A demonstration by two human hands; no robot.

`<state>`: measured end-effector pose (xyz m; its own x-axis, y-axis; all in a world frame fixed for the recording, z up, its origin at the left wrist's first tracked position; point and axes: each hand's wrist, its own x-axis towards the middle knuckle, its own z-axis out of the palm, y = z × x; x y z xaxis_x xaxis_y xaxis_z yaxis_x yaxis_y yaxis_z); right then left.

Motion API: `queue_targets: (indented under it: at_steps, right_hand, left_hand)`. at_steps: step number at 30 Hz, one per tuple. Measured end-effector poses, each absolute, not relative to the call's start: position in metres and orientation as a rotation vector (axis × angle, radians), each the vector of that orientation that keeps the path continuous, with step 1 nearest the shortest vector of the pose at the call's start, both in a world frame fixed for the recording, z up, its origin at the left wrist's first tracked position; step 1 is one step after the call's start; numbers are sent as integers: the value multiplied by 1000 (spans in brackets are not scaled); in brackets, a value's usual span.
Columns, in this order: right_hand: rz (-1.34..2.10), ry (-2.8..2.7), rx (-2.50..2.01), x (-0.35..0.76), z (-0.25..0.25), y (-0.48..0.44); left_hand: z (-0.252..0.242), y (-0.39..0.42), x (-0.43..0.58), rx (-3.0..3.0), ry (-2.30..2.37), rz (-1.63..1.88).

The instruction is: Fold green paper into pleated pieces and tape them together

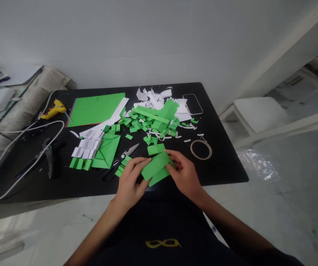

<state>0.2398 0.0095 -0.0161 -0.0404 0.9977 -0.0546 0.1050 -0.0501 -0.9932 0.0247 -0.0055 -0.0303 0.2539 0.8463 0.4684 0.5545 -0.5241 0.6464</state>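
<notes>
The green strip (155, 168) is between your two hands over the near edge of the table (222, 166), bent so that one layer arches above another. Your left hand (131, 181) pinches its left end, fingers on top and thumb beneath; your right hand (185, 173) has the other end between thumb and fingers. Both grips are closed down to the paper's thickness — the strip is all that I can see in either

Just beyond it lies a small green piece (155, 149), and past that the scrap pile (159, 118) runs back toward the wall (159, 48). By your left hand, the scissors (130, 150) lie blades apart, pointing away from you, so that side is tight. Farther left are the folded white pieces (88, 143), the green sheets (96, 107) and the glue gun (54, 110), with a cord (12, 188) looping near the front edge

Your room is to the right — black tabletop stretches from your right hand past the ring (201, 159) to the right edge, with a white stool (260, 112) beyond
</notes>
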Motion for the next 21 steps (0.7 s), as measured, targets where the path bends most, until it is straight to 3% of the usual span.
queue_targets:
  at_steps: [21]
  right_hand:
    - [794,-1646,-1276,233,-21,2]
  left_hand:
    - [-19,-14,42,2123,1180,1244]
